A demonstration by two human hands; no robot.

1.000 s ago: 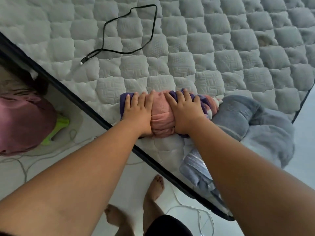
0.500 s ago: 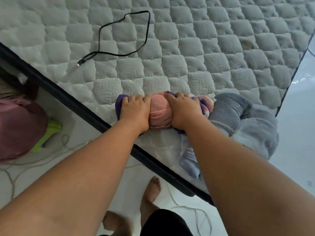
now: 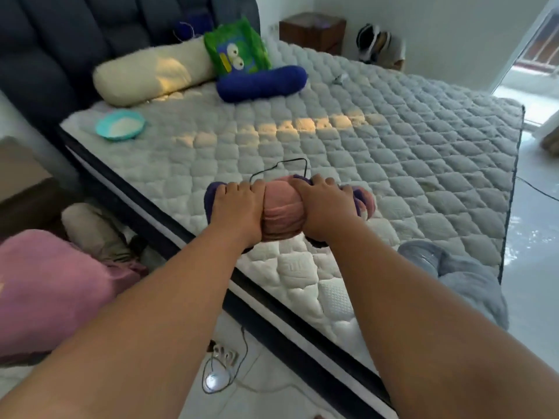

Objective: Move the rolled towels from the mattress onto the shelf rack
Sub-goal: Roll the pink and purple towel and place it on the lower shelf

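I am gripping a rolled towel (image 3: 281,213) with my left hand (image 3: 239,207) and right hand (image 3: 325,207) wrapped around it, near the mattress (image 3: 393,152) edge at 6 o'clock, with no shelf rack showing, so moving is barely beginning.

Light: bright daylight from the doorway (image 3: 538,52) at upper right.
Sun patch: warm streak across the mattress (image 3: 393,152) and cream bolster (image 3: 151,75).
Glare: floor (image 3: 535,237) washed out at right.
Sharpness: soft throughout, slight motion blur.
Distortion: wide-angle bending at the edges.
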